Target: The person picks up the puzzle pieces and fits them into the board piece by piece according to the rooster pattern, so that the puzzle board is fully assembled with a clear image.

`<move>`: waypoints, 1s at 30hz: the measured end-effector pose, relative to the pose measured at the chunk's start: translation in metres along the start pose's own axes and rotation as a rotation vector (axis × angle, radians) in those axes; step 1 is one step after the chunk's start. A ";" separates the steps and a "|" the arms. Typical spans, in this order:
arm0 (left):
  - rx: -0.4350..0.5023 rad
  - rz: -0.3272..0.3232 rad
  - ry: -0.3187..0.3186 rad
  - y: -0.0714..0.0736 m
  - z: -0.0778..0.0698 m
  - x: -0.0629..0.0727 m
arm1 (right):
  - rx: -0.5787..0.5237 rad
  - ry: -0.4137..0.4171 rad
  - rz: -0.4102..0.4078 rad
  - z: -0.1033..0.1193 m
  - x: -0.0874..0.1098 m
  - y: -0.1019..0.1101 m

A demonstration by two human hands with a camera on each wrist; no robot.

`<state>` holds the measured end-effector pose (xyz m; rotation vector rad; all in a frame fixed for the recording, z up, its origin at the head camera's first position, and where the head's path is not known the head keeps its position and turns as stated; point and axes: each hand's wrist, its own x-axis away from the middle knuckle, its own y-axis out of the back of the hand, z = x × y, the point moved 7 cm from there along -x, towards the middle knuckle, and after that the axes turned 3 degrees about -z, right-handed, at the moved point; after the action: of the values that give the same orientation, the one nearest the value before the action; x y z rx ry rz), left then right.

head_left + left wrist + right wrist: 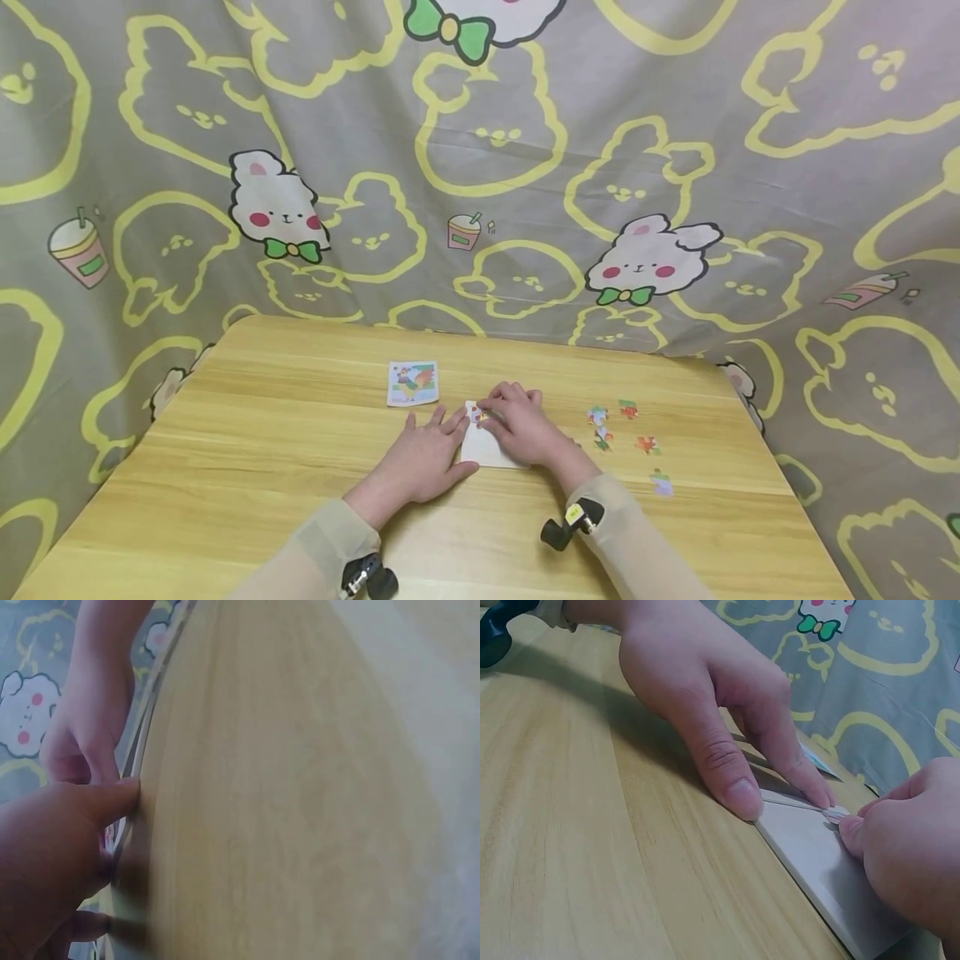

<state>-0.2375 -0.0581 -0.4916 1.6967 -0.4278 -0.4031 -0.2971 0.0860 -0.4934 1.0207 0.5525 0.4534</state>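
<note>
A small white board [480, 452] lies flat on the wooden table, with colourful jigsaw pieces at its far left corner. My left hand [422, 460] rests along the board's left side, its fingers spread and fairly straight. In the right wrist view, the left thumb and a fingertip touch the edge of the board [817, 859]. My right hand [525, 427] reaches over the board from the right. Between its thumb and forefinger it pinches a jigsaw piece [835, 815] at that corner, right by the left fingertip. The right palm hides part of the board.
A square card with a rooster picture [413, 383] lies beyond the left hand. Several loose jigsaw pieces [647, 445] are scattered right of the right hand, one piece [661, 482] nearer me. A patterned curtain [517, 275] hangs behind the table's far edge.
</note>
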 end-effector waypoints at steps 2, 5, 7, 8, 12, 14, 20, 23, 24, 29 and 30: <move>-0.006 0.003 -0.004 0.000 -0.001 0.000 | 0.007 0.003 -0.003 0.000 0.000 -0.001; -0.021 0.006 -0.008 0.001 -0.002 0.000 | 0.013 0.011 -0.007 0.000 -0.001 -0.002; -0.033 0.006 -0.012 0.001 -0.002 0.000 | 0.018 0.013 -0.007 0.000 0.000 -0.003; -0.038 0.004 -0.016 0.002 -0.003 0.000 | 0.016 0.014 -0.009 0.000 0.000 -0.003; -0.047 -0.006 -0.036 0.002 -0.005 -0.001 | 0.017 0.018 -0.013 0.000 0.000 -0.005; -0.041 -0.008 -0.042 0.001 -0.005 -0.002 | 0.014 0.025 -0.019 0.001 0.000 -0.006; 0.025 0.011 -0.035 -0.004 -0.003 -0.002 | 0.013 0.037 -0.023 0.001 0.001 -0.006; 0.055 0.016 -0.034 -0.005 -0.003 -0.003 | 0.015 0.028 -0.015 0.000 0.001 -0.006; 0.062 0.017 -0.034 -0.005 -0.003 -0.003 | 0.016 0.024 -0.013 0.000 0.001 -0.006; 0.078 0.018 -0.031 -0.005 -0.003 -0.005 | 0.005 0.012 -0.016 -0.001 0.001 -0.005; 0.080 0.020 -0.031 -0.005 -0.003 -0.005 | 0.003 0.011 -0.018 -0.001 0.001 -0.005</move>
<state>-0.2399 -0.0519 -0.4959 1.7640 -0.4887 -0.4032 -0.2960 0.0847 -0.4986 1.0158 0.5714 0.4427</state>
